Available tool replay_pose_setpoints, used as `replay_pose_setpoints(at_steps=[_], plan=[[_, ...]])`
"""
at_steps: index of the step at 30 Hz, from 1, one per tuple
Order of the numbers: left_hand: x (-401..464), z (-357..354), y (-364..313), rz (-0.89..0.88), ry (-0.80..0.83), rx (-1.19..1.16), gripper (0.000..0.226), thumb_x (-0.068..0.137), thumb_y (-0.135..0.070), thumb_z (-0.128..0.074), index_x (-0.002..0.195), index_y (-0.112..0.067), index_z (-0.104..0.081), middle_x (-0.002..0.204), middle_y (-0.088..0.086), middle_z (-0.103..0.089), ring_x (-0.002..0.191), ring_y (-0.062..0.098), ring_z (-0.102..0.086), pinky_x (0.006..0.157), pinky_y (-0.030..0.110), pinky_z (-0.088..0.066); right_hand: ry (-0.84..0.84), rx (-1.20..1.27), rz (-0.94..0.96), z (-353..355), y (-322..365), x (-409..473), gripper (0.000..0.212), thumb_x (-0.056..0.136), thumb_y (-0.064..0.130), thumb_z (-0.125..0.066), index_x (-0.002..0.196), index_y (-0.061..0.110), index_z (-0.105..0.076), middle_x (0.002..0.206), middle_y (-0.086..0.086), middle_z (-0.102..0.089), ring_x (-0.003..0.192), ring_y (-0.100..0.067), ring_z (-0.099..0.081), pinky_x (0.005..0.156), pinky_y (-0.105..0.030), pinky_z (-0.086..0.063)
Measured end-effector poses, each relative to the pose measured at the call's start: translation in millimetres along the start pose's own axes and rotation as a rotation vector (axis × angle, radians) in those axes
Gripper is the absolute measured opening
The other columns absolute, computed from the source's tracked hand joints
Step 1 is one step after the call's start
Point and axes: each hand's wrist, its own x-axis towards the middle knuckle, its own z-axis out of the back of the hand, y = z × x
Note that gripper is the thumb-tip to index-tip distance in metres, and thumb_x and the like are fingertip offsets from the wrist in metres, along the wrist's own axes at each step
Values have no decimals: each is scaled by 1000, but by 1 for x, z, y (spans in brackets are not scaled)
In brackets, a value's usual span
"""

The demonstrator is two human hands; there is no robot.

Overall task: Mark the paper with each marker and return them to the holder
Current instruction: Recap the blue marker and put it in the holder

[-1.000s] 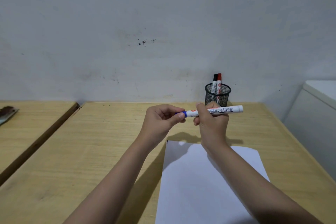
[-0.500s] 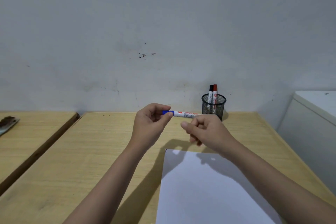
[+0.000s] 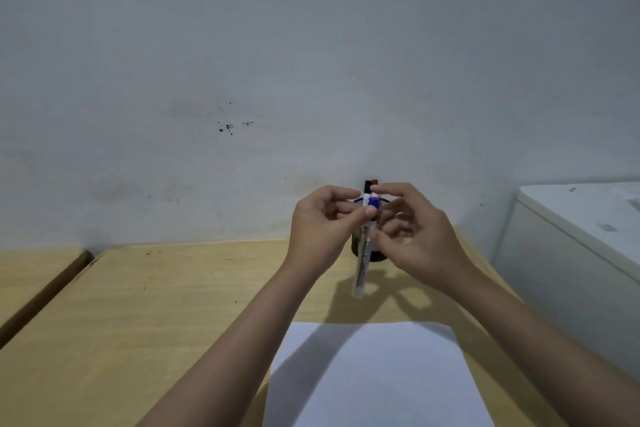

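Observation:
A blue-capped white marker [image 3: 362,263] hangs nearly upright above the table, cap end up. My left hand [image 3: 318,232] pinches its cap between thumb and forefinger. My right hand [image 3: 422,239] faces it with its forefinger on the cap's top and its thumb against the barrel. Behind both hands stands the black mesh holder [image 3: 356,246], mostly hidden. The tips of a black marker [image 3: 367,185] and a red marker [image 3: 374,181] stick up from it. A white sheet of paper [image 3: 374,374] lies on the table below my hands.
The wooden table [image 3: 173,322] ends at a grey wall. A white cabinet [image 3: 571,253] stands close on the right. A second wooden table [image 3: 27,270] lies to the left across a narrow gap.
The blue marker has swung from lying level to hanging upright. Both hands have moved right, in front of the holder. The view has tilted upward.

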Motion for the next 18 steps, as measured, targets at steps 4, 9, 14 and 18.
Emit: replay_pose_setpoints(at_steps=[4,9,14,18], plan=[[29,-19,18,-70,3,86,5,83,-19,-67,84,-23,-68,83,5,-75,81,16,-70,72,25,-54,-126,-20,-28,22,-20,28,36,75,2,-70,102,25,-61,78,-10,-64,54,-24,-59,58,-28,-53],[65,-22,69,5,-41,506,38,79,-41,-67,111,-20,-62,116,-4,-62,107,14,-58,86,28,-46,-408,-26,-103,49,-55,88,34,76,6,-70,103,23,-60,69,-2,-64,47,-1,-56,58,-14,-48],[83,-27,106,154,40,695,82,72,-63,-60,137,-16,-39,137,7,-47,121,27,-52,96,48,-47,-280,-168,-232,33,-93,118,37,71,4,-68,101,23,-62,62,-2,-66,48,1,-56,54,-9,-45],[84,-32,119,115,46,680,64,73,-59,-61,124,-20,-53,119,4,-59,109,22,-57,90,45,-50,-91,-298,-370,18,-117,120,38,70,1,-65,105,16,-62,69,-4,-62,55,-11,-56,50,-19,-43]])
